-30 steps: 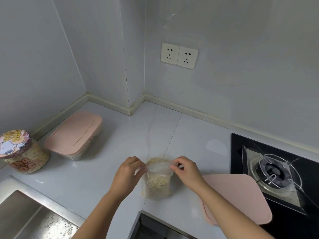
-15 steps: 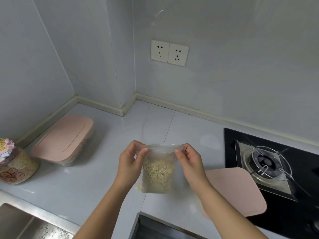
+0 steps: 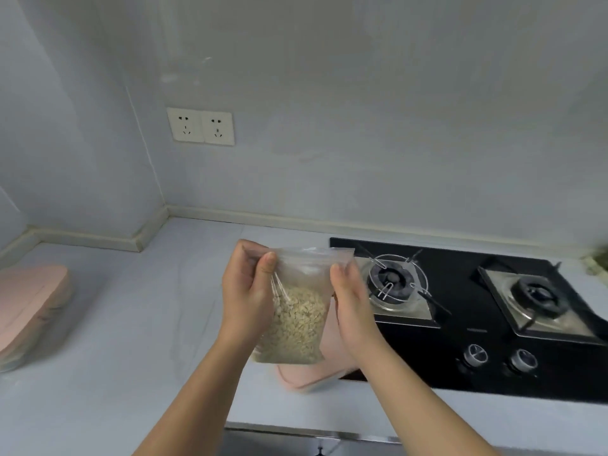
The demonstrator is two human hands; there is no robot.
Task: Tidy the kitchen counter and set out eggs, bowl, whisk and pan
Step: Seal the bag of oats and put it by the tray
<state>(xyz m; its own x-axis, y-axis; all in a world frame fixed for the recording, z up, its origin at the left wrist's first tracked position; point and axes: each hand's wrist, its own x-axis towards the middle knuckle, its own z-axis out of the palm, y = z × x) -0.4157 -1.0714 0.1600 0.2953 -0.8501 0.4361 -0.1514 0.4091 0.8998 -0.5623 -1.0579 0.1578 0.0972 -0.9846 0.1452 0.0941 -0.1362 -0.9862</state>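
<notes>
At the far left a pink-lidded container point(image 3: 31, 307) sits on the pale counter point(image 3: 131, 324), partly cut off by the edge of the view. A double wall socket point(image 3: 200, 126) is fixed to the wall above, near the corner.

Towards the middle, the left hand point(image 3: 246, 291) is curled round the top left corner of a clear zip bag of oats point(image 3: 299, 317), thumb pressed on the front and fingers tucked behind. The bag hangs upright between both hands, lifted clear of the counter, its lower half filled with pale flakes and its upper part empty. The right hand point(image 3: 352, 301) holds the bag's upper right edge — thumb on the front, the fingers behind the plastic and out of sight.

Under the bag a loose pink lid point(image 3: 309, 376) lies flat on the counter, its right side overlapping the front left corner of the black gas hob point(image 3: 460, 373). The left burner point(image 3: 393, 281) is just beyond the right hand; the right burner point(image 3: 536, 296) lies further along, with two knobs point(image 3: 475, 354) on the panel in front of them. At the far right edge there is something greenish — too blurred to name.
</notes>
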